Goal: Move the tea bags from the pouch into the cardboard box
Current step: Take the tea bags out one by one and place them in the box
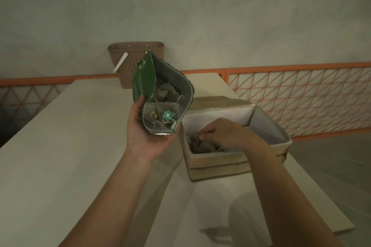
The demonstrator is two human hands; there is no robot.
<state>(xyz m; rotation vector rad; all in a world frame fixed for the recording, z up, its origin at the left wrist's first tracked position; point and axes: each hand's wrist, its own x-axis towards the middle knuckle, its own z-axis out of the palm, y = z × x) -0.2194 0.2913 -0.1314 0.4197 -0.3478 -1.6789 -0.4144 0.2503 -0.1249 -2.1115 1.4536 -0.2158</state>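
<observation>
Green pouch (144, 80) in left hand (144, 136)

Head camera looks forward and down, close over the table (60, 146).

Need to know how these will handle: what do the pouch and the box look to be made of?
Pouch: likely foil-lined plastic film; printed green outside, dull silvery inside, walls flex open in the left hand.
Box: brown cardboard by its matte tan outside and stiff straight walls; the inside looks pale grey-white, perhaps a paper liner.
</observation>
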